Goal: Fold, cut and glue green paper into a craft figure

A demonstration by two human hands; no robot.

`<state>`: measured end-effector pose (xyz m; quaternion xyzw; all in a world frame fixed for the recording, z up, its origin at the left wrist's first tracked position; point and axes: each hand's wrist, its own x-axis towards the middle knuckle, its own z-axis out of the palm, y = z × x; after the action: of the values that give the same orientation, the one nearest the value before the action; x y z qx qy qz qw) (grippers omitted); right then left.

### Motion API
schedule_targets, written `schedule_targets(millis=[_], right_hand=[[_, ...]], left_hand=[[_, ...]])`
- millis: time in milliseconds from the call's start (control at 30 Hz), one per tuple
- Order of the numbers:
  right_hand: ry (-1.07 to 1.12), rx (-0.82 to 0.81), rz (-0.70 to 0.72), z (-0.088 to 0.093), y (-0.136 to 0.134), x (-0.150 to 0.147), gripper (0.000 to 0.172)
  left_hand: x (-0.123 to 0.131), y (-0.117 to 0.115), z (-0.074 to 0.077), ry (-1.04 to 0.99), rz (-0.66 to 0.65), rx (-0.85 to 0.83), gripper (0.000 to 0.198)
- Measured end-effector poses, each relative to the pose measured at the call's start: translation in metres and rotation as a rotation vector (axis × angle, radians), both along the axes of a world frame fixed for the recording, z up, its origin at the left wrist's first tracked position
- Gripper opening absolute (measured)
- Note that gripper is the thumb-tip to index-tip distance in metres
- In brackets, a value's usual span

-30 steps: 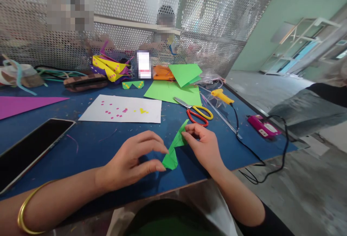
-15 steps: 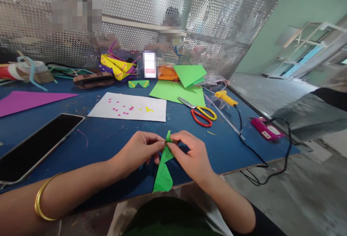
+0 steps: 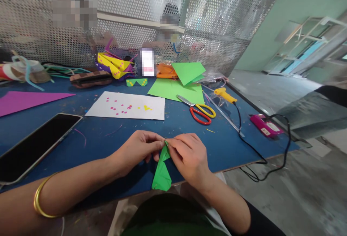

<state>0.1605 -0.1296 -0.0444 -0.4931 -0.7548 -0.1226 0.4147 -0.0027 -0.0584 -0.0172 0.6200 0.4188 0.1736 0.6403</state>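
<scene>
Between my two hands hangs a folded piece of green paper (image 3: 162, 174), narrow at the top and wider toward the table's front edge. My left hand (image 3: 142, 149) pinches its upper end between thumb and fingers. Pressed against the same tip from the other side is my right hand (image 3: 189, 156), with its fingers closed around it. The very top of the paper is mostly hidden by my fingertips. Beyond my hands lies a white sheet (image 3: 130, 115) with small pink and yellow paper bits. Scissors (image 3: 200, 113) with red and yellow handles rest to the right of it.
On the left lie a black-screened phone (image 3: 38, 145) and purple paper (image 3: 29, 100). Green sheets (image 3: 165, 89), a green cutout with yellow dots (image 3: 137, 82) and a pencil case (image 3: 90, 79) are farther back. A yellow glue gun (image 3: 225, 95) and pink power strip (image 3: 265, 125) stand right.
The green tip that stuck up above my fingers is now folded down or covered. My right hand's fingers have curled closer over it. The view has shifted slightly.
</scene>
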Motion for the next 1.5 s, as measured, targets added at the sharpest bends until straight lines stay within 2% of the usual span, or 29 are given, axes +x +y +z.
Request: schedule_targets(millis=[67, 200, 267, 367, 500, 667, 933, 1133, 1233, 1333, 1433, 1500], right_hand=[[0.052, -0.026, 0.01, -0.001, 0.001, 0.0, 0.015], [-0.082, -0.032, 0.069, -0.002, 0.0, 0.001, 0.018], [-0.068, -0.041, 0.077, -0.002, 0.0, 0.003, 0.02], [0.227, -0.175, 0.096, 0.0, -0.001, 0.006, 0.023], [0.644, -0.477, 0.096, 0.002, 0.0, 0.011, 0.024], [0.779, -0.653, 0.111, 0.004, 0.003, 0.012, 0.017], [0.901, -0.695, 0.177, 0.004, 0.003, 0.01, 0.011], [0.806, -0.603, 0.253, 0.001, 0.0, 0.013, 0.026], [0.63, -0.431, 0.167, -0.003, -0.001, 0.013, 0.035], [0.334, -0.209, 0.078, -0.003, -0.005, 0.011, 0.031], [0.057, -0.023, 0.088, 0.001, -0.009, 0.008, 0.026], [0.023, 0.041, 0.099, 0.004, -0.01, 0.006, 0.026]], left_hand=[[-0.001, 0.0, 0.0, -0.004, -0.006, -0.009, 0.025], [-0.001, -0.001, 0.003, 0.022, 0.023, -0.01, 0.02], [0.0, -0.001, 0.005, 0.021, 0.035, -0.011, 0.018], [0.001, -0.001, 0.007, -0.004, 0.044, -0.014, 0.016], [0.001, 0.0, 0.007, -0.032, 0.03, -0.016, 0.016], [-0.001, 0.001, 0.004, -0.044, 0.068, -0.016, 0.018], [-0.002, 0.0, 0.003, -0.074, 0.107, -0.035, 0.019], [-0.003, 0.002, 0.004, -0.1, 0.14, -0.089, 0.015], [-0.002, 0.003, 0.004, -0.103, 0.239, -0.115, 0.013], [-0.001, 0.003, 0.003, -0.13, 0.299, -0.145, 0.013], [-0.002, 0.002, 0.003, -0.143, 0.247, -0.164, 0.016], [-0.002, 0.001, 0.003, -0.163, 0.167, -0.146, 0.021]])
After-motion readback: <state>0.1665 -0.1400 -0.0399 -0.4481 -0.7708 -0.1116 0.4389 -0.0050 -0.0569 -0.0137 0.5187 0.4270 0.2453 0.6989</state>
